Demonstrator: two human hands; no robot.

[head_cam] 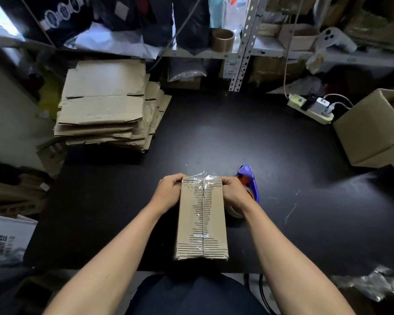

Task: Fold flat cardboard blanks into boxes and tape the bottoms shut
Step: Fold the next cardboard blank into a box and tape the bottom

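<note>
Head view | left hand, right hand grip box | tape dispenser half hidden behind right hand

1 head-worn wide view, facing forward and down, close over table

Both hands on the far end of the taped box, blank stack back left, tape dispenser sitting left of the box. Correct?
Not quite. The head view shows the tape dispenser right of the box, partly behind the right hand, not left of it. The rest stands: the left hand and right hand hold the far end of the taped box, and the blank stack sits back left.
</note>
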